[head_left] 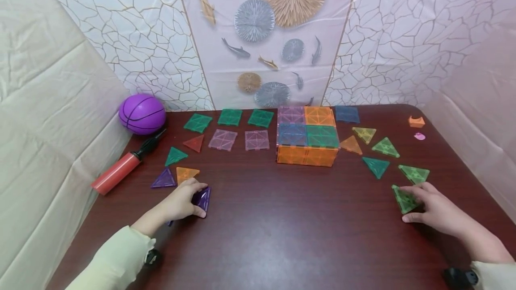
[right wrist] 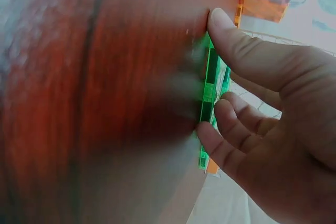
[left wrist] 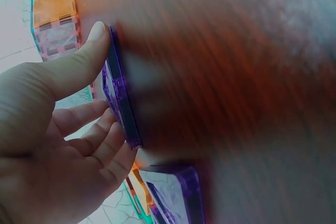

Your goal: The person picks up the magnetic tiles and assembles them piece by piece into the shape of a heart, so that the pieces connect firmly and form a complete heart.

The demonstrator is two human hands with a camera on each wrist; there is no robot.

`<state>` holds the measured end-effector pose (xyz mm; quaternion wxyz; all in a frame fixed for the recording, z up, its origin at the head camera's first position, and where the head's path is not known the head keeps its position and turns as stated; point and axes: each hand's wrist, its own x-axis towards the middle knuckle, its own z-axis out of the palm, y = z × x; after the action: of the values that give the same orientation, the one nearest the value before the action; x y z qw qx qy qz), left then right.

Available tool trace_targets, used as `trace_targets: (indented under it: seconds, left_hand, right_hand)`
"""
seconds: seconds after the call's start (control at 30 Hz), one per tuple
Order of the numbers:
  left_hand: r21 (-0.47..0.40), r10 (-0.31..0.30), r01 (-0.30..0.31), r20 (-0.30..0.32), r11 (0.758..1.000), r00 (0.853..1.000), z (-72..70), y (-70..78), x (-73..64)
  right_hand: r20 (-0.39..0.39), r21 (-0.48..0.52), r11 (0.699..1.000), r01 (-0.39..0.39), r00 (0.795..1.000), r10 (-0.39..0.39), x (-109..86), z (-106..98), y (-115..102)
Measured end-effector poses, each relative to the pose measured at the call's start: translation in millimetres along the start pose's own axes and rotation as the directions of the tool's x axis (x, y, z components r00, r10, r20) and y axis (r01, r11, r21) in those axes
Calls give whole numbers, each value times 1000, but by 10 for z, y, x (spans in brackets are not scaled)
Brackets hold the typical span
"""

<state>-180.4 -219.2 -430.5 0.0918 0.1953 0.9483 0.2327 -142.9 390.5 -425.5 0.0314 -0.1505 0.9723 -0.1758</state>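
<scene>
My left hand [head_left: 181,202] pinches a translucent dark purple triangle magnetic tile [head_left: 204,198] between thumb and fingers. The left wrist view shows this purple tile [left wrist: 119,90] edge-on, thumb at one end and fingertips at the other. A bit of purple [head_left: 170,223] peeks out below the hand, mostly hidden. Over at the right, my right hand [head_left: 437,209] grips a green triangle tile [head_left: 402,200] by its edges, close to the tabletop. Another green triangle [head_left: 415,173] lies just beyond it. Near the left hand lie an orange triangle [head_left: 186,174] and a purple triangle [head_left: 164,179].
A box built of square tiles [head_left: 307,155] stands at the back centre. Flat squares [head_left: 256,140] and triangles [head_left: 376,166] lie on both sides of it. A purple ball [head_left: 142,114] and a red hand pump [head_left: 117,173] are at left; small orange [head_left: 416,122] and pink pieces [head_left: 419,136] at far right.
</scene>
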Motion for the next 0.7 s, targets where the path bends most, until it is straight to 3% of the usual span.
trace_targets:
  seconds: [0.2, 0.47, 0.7]
  left_hand:
    - [-43, -22, 21, -23, 999, 999, 5, 33, -31]
    - [-78, 21, -28, -97, 997, 995, 20, 44, -47]
    - [-104, 25, -32, -73, 994, 997, 4, 14, -61]
  right_hand:
    - [55, 14, 997, -79, 995, 78, 68, -39, -18]
    - [117, 33, 993, -112, 987, 108, 135, -71, -30]
    - [148, 81, 981, -177, 975, 164, 162, -24, -96]
